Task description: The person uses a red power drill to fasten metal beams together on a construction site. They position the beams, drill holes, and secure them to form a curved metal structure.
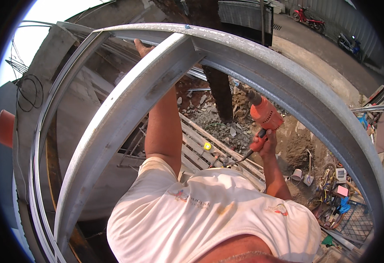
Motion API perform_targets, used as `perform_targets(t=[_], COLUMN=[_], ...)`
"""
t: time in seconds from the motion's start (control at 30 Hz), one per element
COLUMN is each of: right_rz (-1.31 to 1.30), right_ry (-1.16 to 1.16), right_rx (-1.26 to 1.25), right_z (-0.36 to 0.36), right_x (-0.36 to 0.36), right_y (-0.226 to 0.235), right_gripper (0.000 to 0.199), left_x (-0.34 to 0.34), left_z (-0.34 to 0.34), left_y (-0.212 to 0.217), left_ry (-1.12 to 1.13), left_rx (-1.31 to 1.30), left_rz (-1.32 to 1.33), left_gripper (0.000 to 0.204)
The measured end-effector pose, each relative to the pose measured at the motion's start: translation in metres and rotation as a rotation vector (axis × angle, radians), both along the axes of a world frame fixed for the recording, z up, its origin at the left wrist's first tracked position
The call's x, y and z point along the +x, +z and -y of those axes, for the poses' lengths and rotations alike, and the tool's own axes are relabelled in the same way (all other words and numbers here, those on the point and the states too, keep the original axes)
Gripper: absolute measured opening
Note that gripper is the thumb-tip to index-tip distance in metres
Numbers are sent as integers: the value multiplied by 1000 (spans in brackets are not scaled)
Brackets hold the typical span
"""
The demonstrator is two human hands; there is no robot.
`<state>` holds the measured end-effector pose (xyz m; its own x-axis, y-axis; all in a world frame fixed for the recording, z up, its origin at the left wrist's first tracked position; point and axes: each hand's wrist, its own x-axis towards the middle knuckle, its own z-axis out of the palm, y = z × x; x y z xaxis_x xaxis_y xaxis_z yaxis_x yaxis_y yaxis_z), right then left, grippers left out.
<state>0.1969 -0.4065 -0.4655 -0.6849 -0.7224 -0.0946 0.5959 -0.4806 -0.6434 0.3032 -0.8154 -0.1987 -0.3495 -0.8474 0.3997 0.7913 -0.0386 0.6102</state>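
My right hand (pixel 265 142) is wrapped round the handle of an orange-red power drill (pixel 266 113). The drill points up and away, with its chuck near the inner edge of the curved-looking grey metal beam (pixel 284 94); I cannot tell whether the tip touches it. My left arm is raised behind a second metal beam (pixel 126 103), which meets the first at the top. Beside that joint, my left hand (pixel 144 48) shows one stretched digit; the beam hides the other fingers, so its grip is unclear.
Below lie wooden planks (pixel 218 151) with a yellow tape measure (pixel 207 146), and rubble (pixel 218 125) around a dark post (pixel 218 92). Tools and cables (pixel 327 188) clutter the lower right. More metal rails (pixel 41 144) run along the left. A red motorbike (pixel 308 19) stands far right.
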Motion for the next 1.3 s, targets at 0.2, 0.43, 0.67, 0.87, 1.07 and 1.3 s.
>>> perform_targets(t=[0.2,0.43,0.67,0.87,1.07,1.3], right_rz=[-16,-9,31,49,44,132], right_ry=[1,-110,-285,-298,-329,-341], right_rx=[-32,-29,51,-5,-7,-55], right_z=[4,20,21,36,43,63], right_x=[2,23,41,62,74,99], right_y=[-18,-17,-16,-4,-22,-15], right_gripper=[55,54,67,75,62,68], left_x=[8,10,-10,-19,-3,-9], left_z=[-45,-37,-21,16,-74,-63], left_y=[19,13,8,-11,27,23], left_ry=[-120,-80,-61,70,-148,-173], left_rx=[72,17,30,-133,165,85], left_rz=[58,97,84,162,117,18], left_gripper=[59,64,68,72,55,52])
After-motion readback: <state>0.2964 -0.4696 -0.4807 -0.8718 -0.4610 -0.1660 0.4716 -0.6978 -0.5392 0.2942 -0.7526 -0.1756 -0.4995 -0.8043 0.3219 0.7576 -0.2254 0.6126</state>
